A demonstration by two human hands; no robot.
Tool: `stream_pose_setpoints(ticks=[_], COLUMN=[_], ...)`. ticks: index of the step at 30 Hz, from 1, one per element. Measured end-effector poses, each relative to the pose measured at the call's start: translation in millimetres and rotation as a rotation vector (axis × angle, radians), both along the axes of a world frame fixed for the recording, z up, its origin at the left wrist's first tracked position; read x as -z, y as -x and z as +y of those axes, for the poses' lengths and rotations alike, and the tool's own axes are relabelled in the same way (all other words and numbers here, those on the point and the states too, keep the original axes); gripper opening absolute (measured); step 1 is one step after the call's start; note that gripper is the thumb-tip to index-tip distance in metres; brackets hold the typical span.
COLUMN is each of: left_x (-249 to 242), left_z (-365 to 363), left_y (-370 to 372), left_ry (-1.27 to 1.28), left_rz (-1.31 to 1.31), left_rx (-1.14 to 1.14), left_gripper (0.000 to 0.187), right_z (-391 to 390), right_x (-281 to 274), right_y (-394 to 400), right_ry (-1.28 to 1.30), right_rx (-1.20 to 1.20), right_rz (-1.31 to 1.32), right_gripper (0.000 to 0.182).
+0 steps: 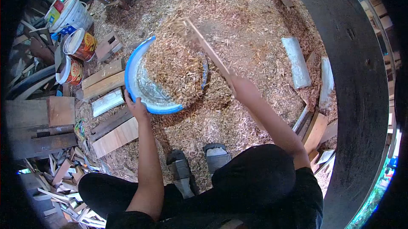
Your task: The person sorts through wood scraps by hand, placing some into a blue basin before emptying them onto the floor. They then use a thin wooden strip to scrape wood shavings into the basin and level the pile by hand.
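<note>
My left hand (137, 108) grips the near left rim of a blue basin (131, 68) with a pale inside. Wood shavings (174, 69) fill much of the basin and spill over its right side, hiding most of that rim. My right hand (245, 89) is closed around a thin wooden board (209, 51), seen nearly edge-on. Its far end reaches past the basin into the shavings on the ground, where some look blurred as if stirred up.
Shavings cover the ground around my sandals (216, 156). Paint buckets (80, 44) and wood pieces (104, 80) lie left, with offcuts (63, 182) lower left. A wide dark plank (357, 101) runs along the right, near a whitish board (296, 62).
</note>
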State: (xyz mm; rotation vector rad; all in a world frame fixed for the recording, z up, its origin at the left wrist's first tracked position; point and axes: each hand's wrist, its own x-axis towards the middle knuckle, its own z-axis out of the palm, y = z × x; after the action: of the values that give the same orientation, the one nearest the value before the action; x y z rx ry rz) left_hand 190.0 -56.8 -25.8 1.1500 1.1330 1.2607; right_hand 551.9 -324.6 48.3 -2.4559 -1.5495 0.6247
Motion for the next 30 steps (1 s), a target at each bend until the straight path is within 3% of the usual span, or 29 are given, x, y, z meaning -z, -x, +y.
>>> stream_pose_setpoints(ticks=[3, 13, 15, 18, 21, 23, 25, 27, 30], left_x=[6.5, 27.8, 33.1, 18.8, 6.8, 5.7, -1.0, -5.0, -7.4], left_z=[3.7, 8.3, 8.0, 2.4, 3.1, 8.0, 10.6, 9.5, 1.6], left_y=[3.1, 13.1, 18.5, 15.2, 21.8, 33.2, 34.3, 34.8, 29.0], left_ry=[-0.031, -0.092, -0.088, -0.120, -0.131, -0.114, -0.134, -0.167, -0.242], left_rz=[0.032, 0.188, 0.156, 0.108, 0.070, -0.058, -0.068, 0.108, 0.164], left_rx=[-0.008, -0.014, -0.007, -0.003, 0.014, 0.047, 0.068, 0.067, 0.056], left_gripper=[0.078, 0.082, 0.084, 0.085, 0.087, 0.089, 0.087, 0.086, 0.085], right_z=[3.6, -44.9, -70.7, -113.8, -146.5, -165.5, -172.7, -170.2, -161.5], right_x=[-40.5, -23.9, -15.7, 11.3, 9.0, 19.4, 26.8, 37.1, 40.5], right_y=[23.7, 58.1, 63.3, 57.1, 52.3, 49.1, 49.0, 54.0, 61.8], right_ry=[0.092, -0.127, -0.135, -0.269, -0.104, -0.094, -0.081, -0.034, -0.019], right_rx=[-0.003, -0.035, 0.246, 0.459, 0.619, 0.649, 0.697, 0.649, 0.596], right_rz=[0.136, 0.131, 0.162, 0.078, -0.001, -0.032, -0.066, -0.100, -0.087], right_gripper=[0.058, 0.063, 0.057, 0.055, 0.062, 0.065, 0.056, 0.062, 0.067])
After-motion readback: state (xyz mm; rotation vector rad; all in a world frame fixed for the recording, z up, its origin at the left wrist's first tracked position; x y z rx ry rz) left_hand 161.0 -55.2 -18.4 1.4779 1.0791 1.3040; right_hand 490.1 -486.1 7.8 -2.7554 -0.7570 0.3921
